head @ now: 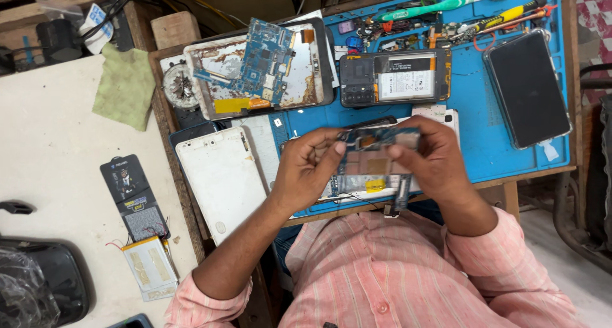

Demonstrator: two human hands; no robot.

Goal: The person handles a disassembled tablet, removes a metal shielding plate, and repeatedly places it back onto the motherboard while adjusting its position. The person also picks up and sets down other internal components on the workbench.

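2 hands hold a circuit board.
Left hand and right hand pinch its side edges above the blue mat's near edge.

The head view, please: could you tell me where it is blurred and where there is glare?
In the head view, both hands, left and right, and the circuit board they hold are smeared by motion; the blue mat and opened phone stay sharp; the dark phone shows faint sheen.
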